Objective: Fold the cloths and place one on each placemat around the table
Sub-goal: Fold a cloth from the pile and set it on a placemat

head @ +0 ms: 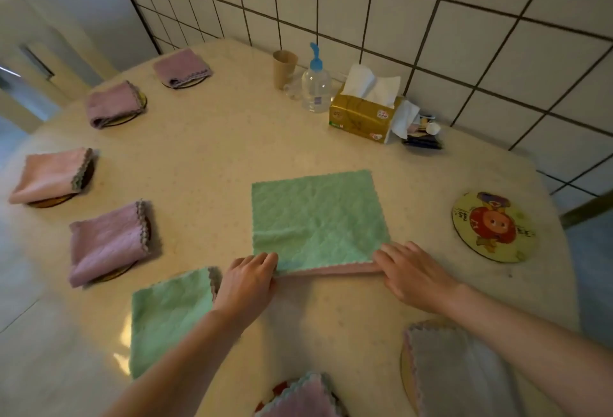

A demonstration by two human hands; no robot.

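We can read no text: the gold tissue pack [361,118] carries small red labels and the pump bottle [315,85] a sticker, both too blurred.

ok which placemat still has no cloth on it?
The round cartoon-print placemat at the table's right edge. Its whole printed face shows; each of the other visible placemats has a folded cloth on top.

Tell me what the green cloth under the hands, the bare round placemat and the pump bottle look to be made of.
Green cloth: soft plush fabric, likely microfibre; fuzzy, crinkled surface, scalloped stitched edge, pink underside showing at the fold.
Round placemat: thin, rigid disc with a printed cartoon and slight sheen, possibly coated wood or plastic; cannot tell which.
Pump bottle: clear plastic, see-through body, with an opaque blue pump.
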